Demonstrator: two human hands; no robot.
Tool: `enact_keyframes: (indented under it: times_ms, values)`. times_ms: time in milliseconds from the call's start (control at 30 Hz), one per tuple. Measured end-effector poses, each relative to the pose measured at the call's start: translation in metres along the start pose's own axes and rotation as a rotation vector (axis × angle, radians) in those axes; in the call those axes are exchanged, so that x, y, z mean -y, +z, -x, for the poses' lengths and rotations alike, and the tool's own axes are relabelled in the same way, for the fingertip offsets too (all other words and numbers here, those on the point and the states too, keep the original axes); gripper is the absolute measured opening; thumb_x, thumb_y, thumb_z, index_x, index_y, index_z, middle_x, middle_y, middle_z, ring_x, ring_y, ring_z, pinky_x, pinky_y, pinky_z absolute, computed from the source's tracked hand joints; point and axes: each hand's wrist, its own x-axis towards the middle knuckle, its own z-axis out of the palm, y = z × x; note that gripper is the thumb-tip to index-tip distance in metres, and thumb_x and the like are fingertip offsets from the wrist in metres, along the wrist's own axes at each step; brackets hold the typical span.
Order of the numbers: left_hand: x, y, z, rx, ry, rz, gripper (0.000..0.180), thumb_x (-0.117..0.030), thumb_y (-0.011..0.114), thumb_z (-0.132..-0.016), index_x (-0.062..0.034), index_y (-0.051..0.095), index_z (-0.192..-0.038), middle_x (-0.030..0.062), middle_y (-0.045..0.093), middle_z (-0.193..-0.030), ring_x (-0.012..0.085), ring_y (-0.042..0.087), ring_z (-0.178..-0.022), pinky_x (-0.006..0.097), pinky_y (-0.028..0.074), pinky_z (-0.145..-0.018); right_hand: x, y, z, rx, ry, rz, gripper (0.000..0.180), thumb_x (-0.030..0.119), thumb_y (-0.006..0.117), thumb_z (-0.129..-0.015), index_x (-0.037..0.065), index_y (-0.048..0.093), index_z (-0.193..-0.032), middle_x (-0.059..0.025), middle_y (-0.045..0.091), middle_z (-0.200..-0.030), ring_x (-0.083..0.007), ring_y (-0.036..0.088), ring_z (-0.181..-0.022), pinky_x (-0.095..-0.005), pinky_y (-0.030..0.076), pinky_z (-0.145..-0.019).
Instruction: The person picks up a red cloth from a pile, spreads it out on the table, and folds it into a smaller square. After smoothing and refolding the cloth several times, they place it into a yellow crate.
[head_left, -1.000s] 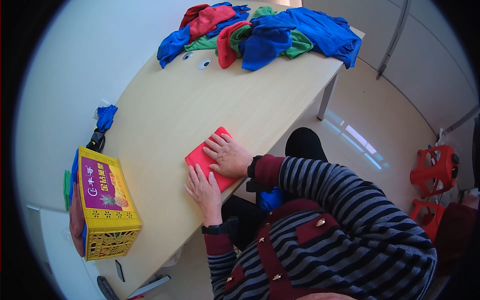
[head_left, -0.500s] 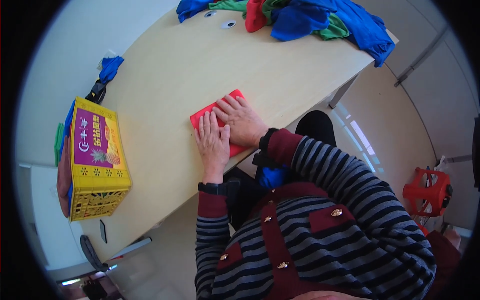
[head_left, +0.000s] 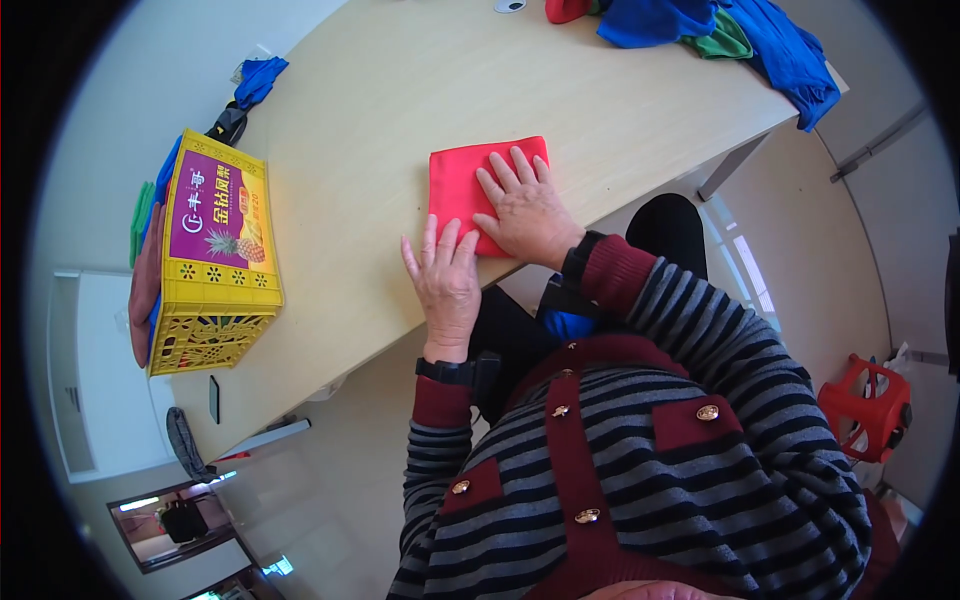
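A red cloth (head_left: 461, 180), folded into a flat square, lies near the table's front edge. My right hand (head_left: 530, 208) rests on its right part, palm down and fingers spread. At the cloth's lower left corner is my left hand (head_left: 444, 285), fingers stretched out, with the fingertips on the red fabric and the thumb side toward my right hand. Neither hand grips anything. Part of the cloth's right and lower side is hidden under the right hand.
On the left of the table (head_left: 360, 130) stands a yellow plastic crate (head_left: 222, 275) with cloths hanging over its far side. A dark phone-like slab (head_left: 214, 399) lies near it. Blue and green cloths (head_left: 690, 25) are heaped at the far right. A red stool (head_left: 865, 408) stands on the floor.
My hands have moved apart from their close, overlapping place on the cloth. More of the red square shows, and it now lies straighter. The whole view has shifted.
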Motion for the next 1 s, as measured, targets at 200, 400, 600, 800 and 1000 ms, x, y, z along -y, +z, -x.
enact_keyframes:
  times_ms: [200,400,600,800,1000]
  values:
    - [0.045,0.004,-0.005,-0.055,-0.141,-0.05,0.031,-0.011,0.065,-0.092,-0.0118,0.067,-0.123,0.0088,0.062,-0.134,0.034,0.045,-0.14,0.061,0.025,-0.119,0.025,-0.035,0.039,0.208,-0.084,0.021,0.071,0.049,0.052,-0.099,0.002,0.043,-0.151,-0.0221,0.038,-0.158,-0.0448,0.03,-0.148,-0.0587,0.023,-0.12]
    - [0.032,0.016,-0.012,-0.036,-0.254,0.216,0.045,-0.02,0.058,-0.099,-0.0088,0.054,-0.143,0.0138,0.05,-0.15,0.0369,0.038,-0.145,0.061,0.022,-0.119,0.03,-0.086,-0.002,0.595,-0.118,-0.178,0.068,0.046,0.052,-0.1,0.002,0.043,-0.15,-0.0189,0.044,-0.154,-0.0383,0.035,-0.147,-0.0552,0.026,-0.12]
    - [-0.001,0.033,-0.008,0.089,-0.303,0.15,0.062,-0.032,0.052,-0.102,-0.0079,0.035,-0.156,0.0179,0.03,-0.163,0.0371,0.023,-0.153,0.062,0.017,-0.121,0.02,-0.002,-0.021,0.13,-0.333,-0.251,0.063,0.047,0.048,-0.102,0.005,0.047,-0.148,-0.0152,0.046,-0.155,-0.0332,0.035,-0.148,-0.0514,0.026,-0.121]
    - [-0.001,0.03,-0.016,0.226,-0.349,0.075,0.066,-0.037,0.047,-0.104,-0.0022,0.029,-0.158,0.0193,0.024,-0.166,0.0371,0.018,-0.155,0.062,0.014,-0.122,-0.001,0.012,-0.032,0.116,-0.338,-0.131,0.063,0.05,0.042,-0.104,0.008,0.046,-0.151,-0.0117,0.041,-0.159,-0.0311,0.03,-0.151,-0.049,0.022,-0.123]
    - [-0.002,0.024,-0.018,0.258,-0.333,0.052,0.066,-0.036,0.046,-0.104,0.0025,0.03,-0.156,0.0199,0.025,-0.165,0.0371,0.019,-0.154,0.062,0.015,-0.122,-0.015,0.018,-0.041,0.082,-0.285,-0.049,0.062,0.049,0.04,-0.105,0.011,0.043,-0.154,-0.0098,0.038,-0.161,-0.0302,0.028,-0.152,-0.0477,0.021,-0.124]
